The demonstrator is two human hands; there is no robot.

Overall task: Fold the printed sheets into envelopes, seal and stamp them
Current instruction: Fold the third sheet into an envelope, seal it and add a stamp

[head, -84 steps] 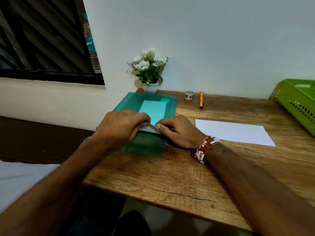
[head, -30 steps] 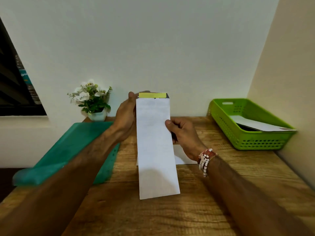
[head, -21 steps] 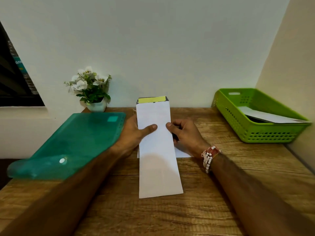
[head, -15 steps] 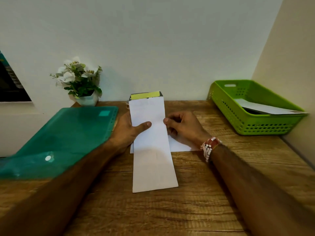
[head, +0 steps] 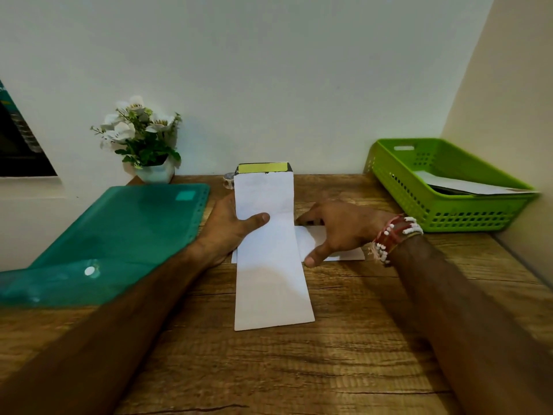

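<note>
A long white envelope (head: pixel 270 274) stands tilted with its lower edge on the wooden desk (head: pixel 299 363); its open flap with a yellow strip (head: pixel 263 167) is at the top. My left hand (head: pixel 232 232) grips the envelope's left edge, thumb across its front. My right hand (head: pixel 338 229) has left the envelope and reaches onto the white sheet (head: pixel 344 254) lying flat behind it, fingers over the paper and thumb at its near edge. Whether it pinches the sheet is unclear.
A green plastic folder (head: pixel 119 238) lies at the left. A potted plant with white flowers (head: pixel 143 142) stands at the back left. A green basket (head: pixel 443 211) at the right holds white paper. A small tape roll (head: pixel 229 178) peeks out behind the envelope.
Both hands took the envelope from the green folder and stood it on the desk. My left hand slid down its left edge. My right hand let go and moved onto the flat sheet.
</note>
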